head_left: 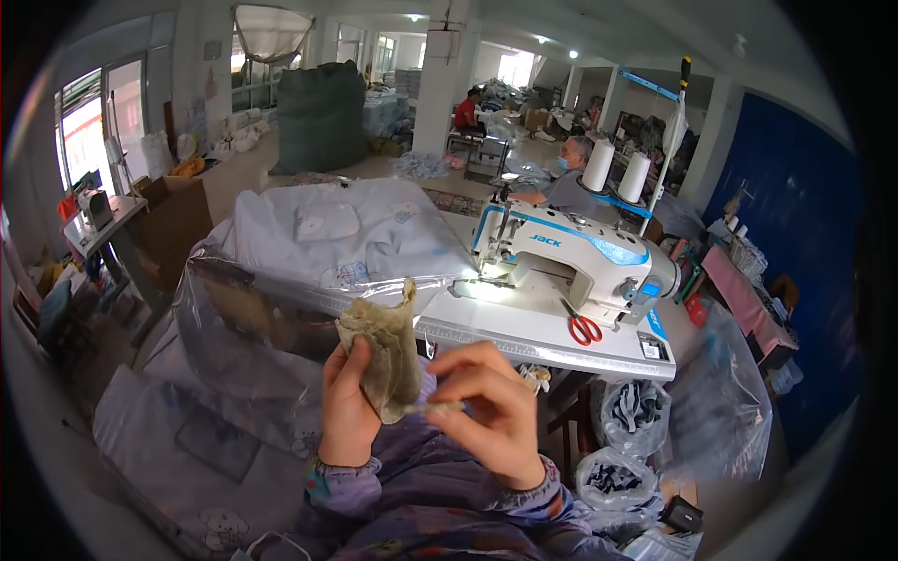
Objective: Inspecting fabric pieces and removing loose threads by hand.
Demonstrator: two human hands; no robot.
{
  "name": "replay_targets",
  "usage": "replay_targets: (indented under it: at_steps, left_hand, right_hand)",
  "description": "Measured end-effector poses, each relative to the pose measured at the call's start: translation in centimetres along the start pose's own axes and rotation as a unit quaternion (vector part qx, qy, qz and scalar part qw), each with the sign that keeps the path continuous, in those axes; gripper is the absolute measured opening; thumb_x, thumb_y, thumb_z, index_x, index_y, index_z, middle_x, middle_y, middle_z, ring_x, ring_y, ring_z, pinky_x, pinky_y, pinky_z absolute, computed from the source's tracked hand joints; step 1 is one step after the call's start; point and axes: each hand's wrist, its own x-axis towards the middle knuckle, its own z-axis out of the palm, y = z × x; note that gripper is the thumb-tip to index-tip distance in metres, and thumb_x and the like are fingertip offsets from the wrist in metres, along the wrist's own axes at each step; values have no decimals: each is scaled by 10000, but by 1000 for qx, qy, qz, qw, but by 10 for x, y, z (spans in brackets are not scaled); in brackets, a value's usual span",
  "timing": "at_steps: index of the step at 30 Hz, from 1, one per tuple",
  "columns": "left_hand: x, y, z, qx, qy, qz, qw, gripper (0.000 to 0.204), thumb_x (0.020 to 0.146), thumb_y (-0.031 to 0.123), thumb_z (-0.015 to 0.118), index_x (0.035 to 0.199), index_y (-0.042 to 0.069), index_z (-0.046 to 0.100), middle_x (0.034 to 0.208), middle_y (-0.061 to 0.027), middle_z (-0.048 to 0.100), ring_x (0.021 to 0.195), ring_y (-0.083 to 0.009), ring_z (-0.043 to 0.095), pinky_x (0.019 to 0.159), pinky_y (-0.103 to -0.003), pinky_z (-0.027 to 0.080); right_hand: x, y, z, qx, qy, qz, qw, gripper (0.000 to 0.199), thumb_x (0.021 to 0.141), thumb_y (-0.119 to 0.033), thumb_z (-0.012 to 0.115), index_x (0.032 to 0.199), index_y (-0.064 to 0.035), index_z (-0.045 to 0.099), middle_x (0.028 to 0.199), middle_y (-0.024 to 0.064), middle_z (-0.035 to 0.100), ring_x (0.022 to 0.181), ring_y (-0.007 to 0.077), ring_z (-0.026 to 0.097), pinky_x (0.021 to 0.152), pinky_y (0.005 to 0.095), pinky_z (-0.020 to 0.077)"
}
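Observation:
My left hand (351,397) grips a crumpled olive-tan, leaf-like wrap (391,360), thumb pressed on its near face. Its upper edge is ragged and one corner sticks up. At the lower right, my right hand (486,411) pinches a thin pale strip between thumb and fingers, and the strip runs to the wrap's lower corner. Whether anything lies inside the wrap I cannot tell. Both hands are above my lap, in front of the sewing table's (533,341) near edge. Pale lilac printed fabric (402,224) lies behind them on the table.
A white and blue sewing machine (571,248) stands on the table with its lamp lit. Red-handled scissors (585,327) lie beside it. Thread cones (599,166) rise behind. Clear plastic sheeting (234,346) hangs at the left; bags of scraps (636,416) sit lower right. A masked person (571,182) sits beyond.

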Motion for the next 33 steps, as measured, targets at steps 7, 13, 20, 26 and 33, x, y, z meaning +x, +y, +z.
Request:
replay_targets:
  at_steps: [7,13,20,26,33]
  left_hand:
    - [4,14,14,20,26,8,999,309,1020,210,533,1241,-5,554,1143,-70,647,1020,-151,641,870,-304,526]
    - [7,13,5,35,25,22,999,316,1022,206,529,1259,-3,548,1168,-74,636,1033,-153,634,878,-309,523]
    - [3,15,-3,22,16,40,999,347,1007,208,553,1278,-7,532,1182,-85,634,1053,-177,628,901,-329,516]
    - [0,12,-3,2,10,43,999,334,1004,187,558,1266,-18,535,1178,-93,636,1058,-192,635,912,-331,515]
    - [0,9,7,7,3,17,1000,343,997,209,577,1253,-18,540,1165,-104,643,1042,-209,647,902,-340,527]
  right_hand:
    - [14,31,8,176,-63,164,969,104,848,61,679,922,17,620,1519,172,373,749,45,578,646,203,460]
    - [16,36,11,159,-90,139,973,92,849,51,684,899,11,618,1525,198,359,735,32,566,644,197,451]
    - [11,14,11,124,-70,137,980,94,833,30,700,894,16,630,1393,164,501,781,83,587,688,228,468]
    - [-10,-22,-7,63,38,-34,997,155,745,32,758,872,29,670,907,122,628,809,177,590,708,277,449]
    - [-22,-35,-15,86,75,-108,988,175,743,50,748,910,59,695,860,153,667,752,194,620,670,293,479]
